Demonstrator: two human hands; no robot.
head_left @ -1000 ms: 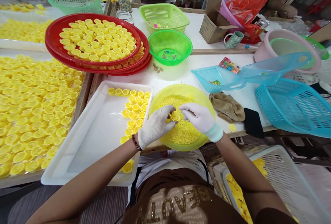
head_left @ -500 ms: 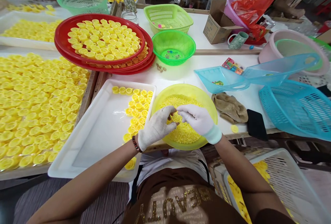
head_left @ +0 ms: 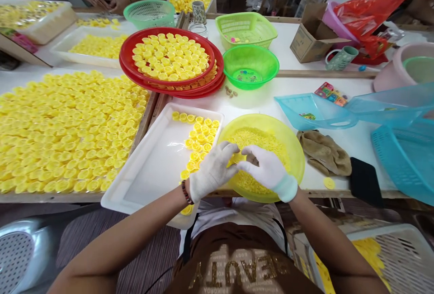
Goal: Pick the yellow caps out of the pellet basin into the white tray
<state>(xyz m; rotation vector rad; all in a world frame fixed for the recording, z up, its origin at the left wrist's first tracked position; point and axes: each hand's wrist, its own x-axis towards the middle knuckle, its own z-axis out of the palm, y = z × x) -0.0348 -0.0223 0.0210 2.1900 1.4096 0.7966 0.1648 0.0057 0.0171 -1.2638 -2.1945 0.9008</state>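
Right now both gloved hands meet over the near part of the yellow plastic basin [head_left: 297,160], whose inside is spread with small yellow pellets [head_left: 254,139]. The left hand [head_left: 210,172] is bent to a narrow gap, thumb below and fingers above, with a small yellow cup [head_left: 239,158] pinched at its tips; much of that cup is hidden by the gloves. Facing it, the right hand [head_left: 269,167] is loosely curled, with a shadowed hollow between its thumb and forefinger, and its thumb tip comes close to the cup; whether it touches the cup or grips a pellet, I can't make out. A beaded bracelet [head_left: 186,192] circles the left wrist. Just left of the basin, a white plastic tray [head_left: 145,181] carries more cups of the same kind [head_left: 200,138], grouped along its far and right sides, the rest of its floor bare. Beyond the basin on the white tabletop [head_left: 246,102] sit a bright green bowl [head_left: 251,59] and a stack of red round trays [head_left: 126,59], the top one loaded with yellow cups. To the basin's right lies a crumpled brown cloth [head_left: 323,153], beside a flat black pad [head_left: 366,178].
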